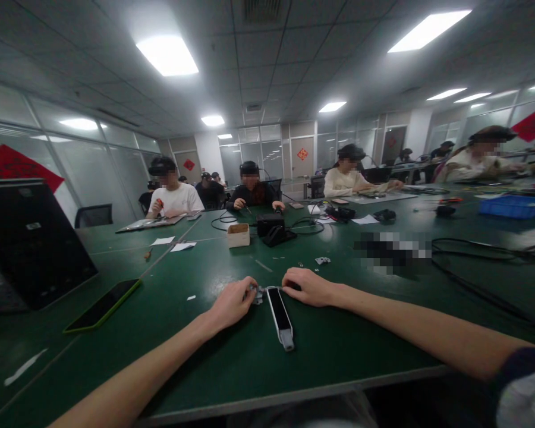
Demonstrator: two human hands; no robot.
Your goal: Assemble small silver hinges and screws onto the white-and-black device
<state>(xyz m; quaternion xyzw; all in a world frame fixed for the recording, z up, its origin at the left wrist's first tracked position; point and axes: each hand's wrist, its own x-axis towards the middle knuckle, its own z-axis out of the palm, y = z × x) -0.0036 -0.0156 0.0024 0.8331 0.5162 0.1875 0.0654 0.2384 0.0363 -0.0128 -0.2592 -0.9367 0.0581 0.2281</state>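
Both hands meet at the far end of a slim white bar-shaped device with a black face (280,315), which lies flat on the green table (339,351). Left hand (234,301) pinches a small grey metal part (257,295) there. Right hand (307,286) lays bent fingers on it; whether it grips, I cannot tell. Steady downward pressure should prevent sliding. Tiny loose parts (323,260), black cables (472,261) and a green-cased phone (102,306) lie clear.

On the table (339,356), close to its near edge, a slim device (280,315) lies lengthwise, its far end between the left hand (232,303) and the right hand (307,286). A phone (102,306) lies to its left, toward the left edge, with a laptop (31,244) behind that. A small box (238,235) sits farther back, mid-table. Cables (481,255) run along the right side.
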